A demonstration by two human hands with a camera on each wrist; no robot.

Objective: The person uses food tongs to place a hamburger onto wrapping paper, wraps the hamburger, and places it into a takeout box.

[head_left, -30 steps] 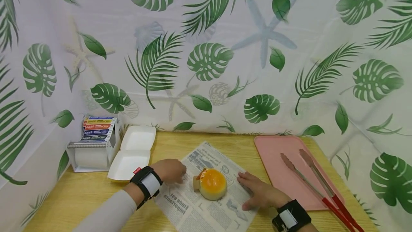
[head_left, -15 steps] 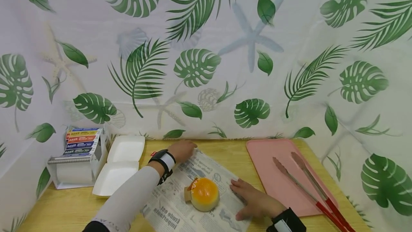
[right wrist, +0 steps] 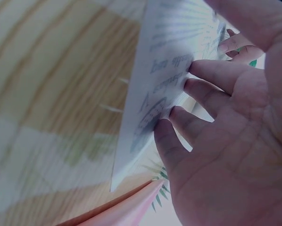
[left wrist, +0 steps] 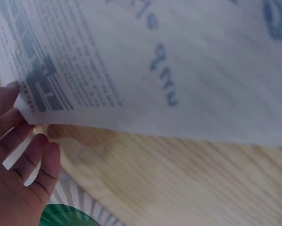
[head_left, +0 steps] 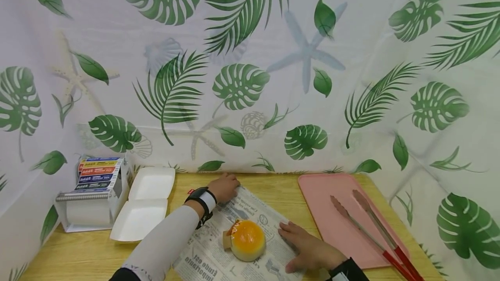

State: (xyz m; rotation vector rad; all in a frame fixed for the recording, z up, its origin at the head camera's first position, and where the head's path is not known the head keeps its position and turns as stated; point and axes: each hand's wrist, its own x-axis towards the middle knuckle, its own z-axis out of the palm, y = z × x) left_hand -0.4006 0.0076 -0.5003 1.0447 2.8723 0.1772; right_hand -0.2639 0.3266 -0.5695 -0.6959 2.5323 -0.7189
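Observation:
A round bun (head_left: 248, 238) with a glossy orange-yellow top and a small brown piece at its left side sits on a sheet of newsprint-patterned paper (head_left: 273, 222). At the paper's far corner is my left hand (head_left: 223, 189); in the left wrist view its thumb and forefinger pinch the edge of the paper (left wrist: 131, 61). My right hand (head_left: 308, 248) lies at the sheet's right edge with fingers spread. In the right wrist view, the fingertips of my right hand (right wrist: 230, 132) touch the paper (right wrist: 150, 94) without curling round it. The bun shows in neither wrist view.
An open white clamshell box (head_left: 138, 220) stands at the left, beside a white roll dispenser (head_left: 87, 211) with coloured boxes on top. Red-handled tongs (head_left: 406, 260) lie across a pink tray (head_left: 324, 190) at the right. A leaf-print sheet (head_left: 250, 151) hangs behind the wooden table.
My left hand has moved from the paper's left side to its far corner and now pinches it. The right hand stays at the right edge. The head view has shifted slightly.

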